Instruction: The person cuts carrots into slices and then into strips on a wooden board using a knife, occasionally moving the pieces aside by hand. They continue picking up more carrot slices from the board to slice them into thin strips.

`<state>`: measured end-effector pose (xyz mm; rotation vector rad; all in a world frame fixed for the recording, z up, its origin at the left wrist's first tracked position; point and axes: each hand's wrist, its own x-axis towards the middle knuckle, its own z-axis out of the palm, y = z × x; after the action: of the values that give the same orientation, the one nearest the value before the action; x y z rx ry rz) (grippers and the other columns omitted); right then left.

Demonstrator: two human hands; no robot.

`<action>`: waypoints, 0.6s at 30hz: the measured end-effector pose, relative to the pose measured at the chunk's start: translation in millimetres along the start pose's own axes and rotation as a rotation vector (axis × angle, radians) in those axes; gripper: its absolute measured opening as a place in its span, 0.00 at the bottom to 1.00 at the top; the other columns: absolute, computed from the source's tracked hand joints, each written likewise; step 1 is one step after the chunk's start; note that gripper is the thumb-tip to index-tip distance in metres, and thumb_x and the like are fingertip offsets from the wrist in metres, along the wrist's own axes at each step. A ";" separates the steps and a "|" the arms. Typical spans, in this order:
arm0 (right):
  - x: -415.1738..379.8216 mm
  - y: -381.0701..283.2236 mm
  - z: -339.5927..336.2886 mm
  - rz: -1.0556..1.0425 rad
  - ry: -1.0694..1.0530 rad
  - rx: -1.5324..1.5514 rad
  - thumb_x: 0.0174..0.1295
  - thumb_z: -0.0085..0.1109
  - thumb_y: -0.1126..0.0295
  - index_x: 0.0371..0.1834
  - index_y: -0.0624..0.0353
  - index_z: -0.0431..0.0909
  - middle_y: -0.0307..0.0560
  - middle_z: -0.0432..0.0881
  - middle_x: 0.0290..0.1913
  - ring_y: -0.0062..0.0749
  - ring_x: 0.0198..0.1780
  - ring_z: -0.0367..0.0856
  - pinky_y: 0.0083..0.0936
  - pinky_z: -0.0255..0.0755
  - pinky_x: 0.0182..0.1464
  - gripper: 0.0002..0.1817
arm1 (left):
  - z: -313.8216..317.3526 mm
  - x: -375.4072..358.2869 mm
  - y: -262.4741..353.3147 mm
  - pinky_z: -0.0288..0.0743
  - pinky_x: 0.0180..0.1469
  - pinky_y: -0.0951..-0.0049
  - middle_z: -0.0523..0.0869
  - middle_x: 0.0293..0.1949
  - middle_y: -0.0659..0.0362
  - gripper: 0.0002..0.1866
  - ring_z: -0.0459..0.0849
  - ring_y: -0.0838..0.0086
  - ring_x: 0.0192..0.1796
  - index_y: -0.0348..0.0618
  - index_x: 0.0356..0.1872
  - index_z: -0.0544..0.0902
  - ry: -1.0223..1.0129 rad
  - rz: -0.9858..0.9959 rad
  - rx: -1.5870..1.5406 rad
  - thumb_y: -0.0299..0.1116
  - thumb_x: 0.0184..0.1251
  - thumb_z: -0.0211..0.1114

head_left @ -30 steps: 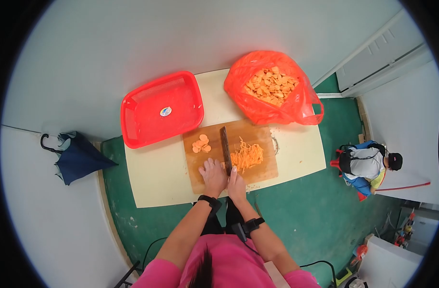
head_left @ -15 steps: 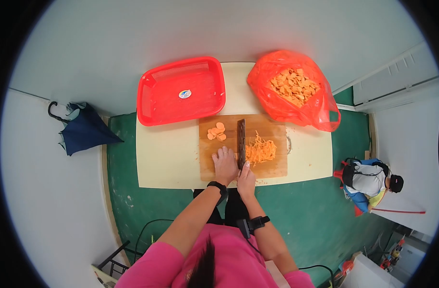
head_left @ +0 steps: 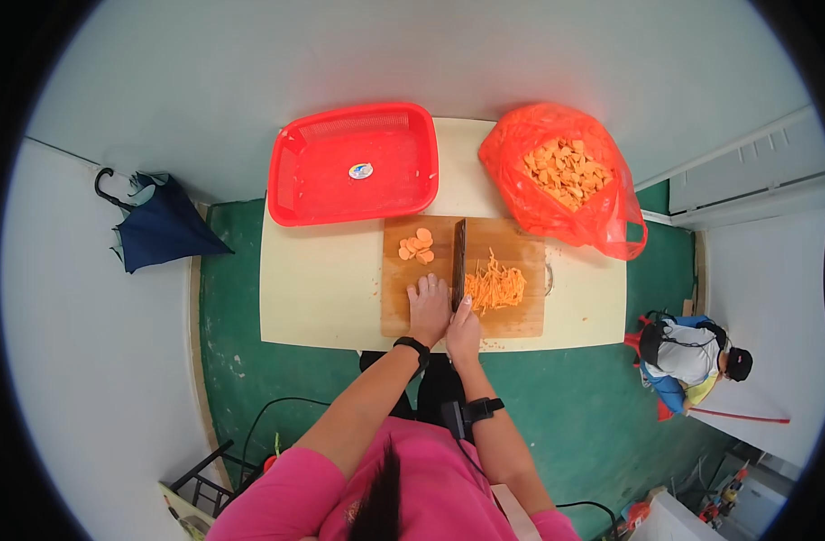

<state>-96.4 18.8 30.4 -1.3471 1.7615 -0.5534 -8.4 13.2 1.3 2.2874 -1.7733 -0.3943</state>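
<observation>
A wooden cutting board lies on the table below me. My right hand is closed round the handle end of a dark, broad-bladed kitchen knife, which points away from me across the board. Left of the blade, my left hand presses down with bent fingers on what seem to be carrot slices, mostly hidden under it. Thin carrot shreds form a pile just right of the knife. Round carrot slices rest at the board's upper left, apart from both hands.
A red plastic basket stands at the back left of the table. At the back right, a red plastic bag holds many orange slices. A blue umbrella leans at the left wall. Another person is at the far right.
The whole view has shifted slightly, with the table things appearing a little further right. Both hands keep their places at the knife. The shreds appear slightly more heaped.
</observation>
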 end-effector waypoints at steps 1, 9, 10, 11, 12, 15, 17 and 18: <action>-0.8 -5.8 -6.0 0.053 -0.051 0.029 0.81 0.30 0.46 0.26 0.72 0.75 0.60 0.76 0.20 0.55 0.26 0.77 0.47 0.69 0.34 0.39 | -3.1 0.3 1.0 0.57 0.62 0.47 0.77 0.57 0.44 0.14 0.71 0.53 0.60 0.39 0.47 0.77 0.004 -0.001 0.000 0.39 0.70 0.55; -13.6 -0.9 -13.1 0.080 -0.101 0.147 0.81 0.33 0.47 0.25 0.70 0.72 0.55 0.70 0.18 0.45 0.24 0.73 0.44 0.67 0.32 0.36 | -0.7 -2.2 -1.3 0.58 0.62 0.47 0.77 0.57 0.45 0.15 0.71 0.54 0.60 0.39 0.48 0.78 -0.002 0.017 0.012 0.38 0.68 0.56; -13.4 -2.2 -13.1 0.088 -0.107 0.145 0.81 0.34 0.48 0.26 0.71 0.73 0.57 0.72 0.19 0.49 0.25 0.74 0.45 0.68 0.33 0.36 | 0.5 -2.1 -1.7 0.58 0.62 0.47 0.77 0.57 0.45 0.15 0.71 0.54 0.60 0.39 0.48 0.78 -0.003 0.017 0.012 0.38 0.68 0.56; -13.3 -3.6 -12.8 0.095 -0.114 0.143 0.81 0.34 0.49 0.28 0.72 0.75 0.60 0.74 0.20 0.54 0.26 0.75 0.46 0.68 0.34 0.35 | 1.6 -1.7 -2.2 0.58 0.62 0.47 0.77 0.57 0.45 0.15 0.71 0.54 0.60 0.39 0.48 0.78 0.017 0.024 0.035 0.39 0.68 0.56; -13.1 -2.5 -11.2 0.095 -0.114 0.143 0.81 0.34 0.49 0.28 0.72 0.75 0.60 0.74 0.20 0.54 0.26 0.75 0.46 0.68 0.34 0.35 | 0.5 -1.0 -1.8 0.58 0.62 0.47 0.77 0.57 0.44 0.16 0.71 0.54 0.60 0.39 0.48 0.78 0.036 0.031 0.058 0.40 0.69 0.56; -11.3 -0.8 -5.9 0.091 -0.089 0.078 0.80 0.35 0.50 0.32 0.74 0.78 0.68 0.79 0.25 0.65 0.31 0.77 0.50 0.69 0.37 0.34 | -2.3 1.1 0.8 0.58 0.63 0.47 0.77 0.57 0.45 0.16 0.71 0.55 0.60 0.40 0.48 0.78 -0.061 -0.012 0.049 0.41 0.69 0.56; -11.1 -0.9 -1.8 0.083 -0.060 0.067 0.80 0.35 0.50 0.36 0.76 0.80 0.74 0.81 0.31 0.73 0.36 0.77 0.54 0.69 0.40 0.35 | -4.4 2.4 0.7 0.58 0.63 0.47 0.78 0.56 0.46 0.16 0.72 0.55 0.60 0.40 0.48 0.78 -0.082 -0.017 0.058 0.41 0.70 0.55; -9.2 0.5 1.8 0.083 -0.060 0.066 0.80 0.35 0.50 0.36 0.76 0.80 0.74 0.81 0.31 0.73 0.36 0.77 0.54 0.69 0.40 0.35 | -1.7 2.0 0.0 0.58 0.63 0.47 0.78 0.56 0.46 0.16 0.72 0.55 0.60 0.40 0.47 0.78 -0.104 -0.019 0.067 0.42 0.70 0.55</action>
<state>-94.6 27.9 32.2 -1.2273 1.7272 -0.5157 -7.4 11.2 2.7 2.3716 -1.8409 -0.4732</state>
